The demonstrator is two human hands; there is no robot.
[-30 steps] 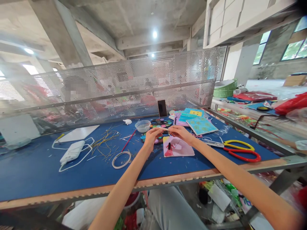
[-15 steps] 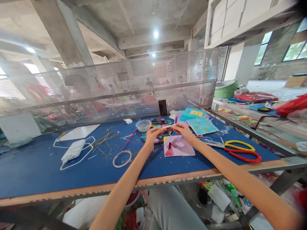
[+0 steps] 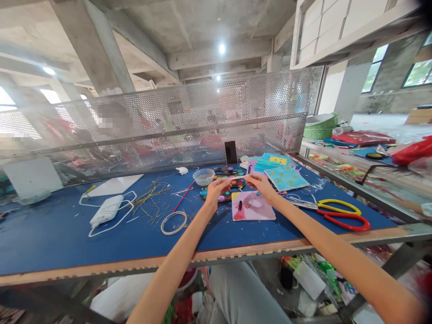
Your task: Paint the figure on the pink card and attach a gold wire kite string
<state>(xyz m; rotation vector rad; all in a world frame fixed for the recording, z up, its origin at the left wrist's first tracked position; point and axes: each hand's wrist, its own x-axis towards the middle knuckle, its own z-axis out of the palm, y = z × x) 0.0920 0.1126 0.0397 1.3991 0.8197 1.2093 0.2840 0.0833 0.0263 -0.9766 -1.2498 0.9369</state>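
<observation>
My left hand [image 3: 218, 189] and my right hand [image 3: 258, 183] are raised together above the blue table [image 3: 60, 243]. Each pinches one end of a thin pale strip [image 3: 237, 177] stretched between them. Below the hands lies a pink card [image 3: 253, 208] with a small black mark and a red patch on it. A round paint palette [image 3: 232, 189] with coloured wells sits just behind the card, partly hidden by my hands.
Red and yellow scissors [image 3: 337, 215] lie right of the card. A tape ring [image 3: 173, 222], a red brush [image 3: 183, 196], scattered thin sticks [image 3: 150, 198], a white power bank [image 3: 106, 210] with cable lie left. A small bowl [image 3: 205, 176], a phone [image 3: 231, 152] and teal cards [image 3: 285, 177] stand near the mesh screen [image 3: 168, 121].
Both hands have lifted a little and moved slightly away from me, still pinching the strip between them. The view has shifted slightly; nothing on the table has moved.
</observation>
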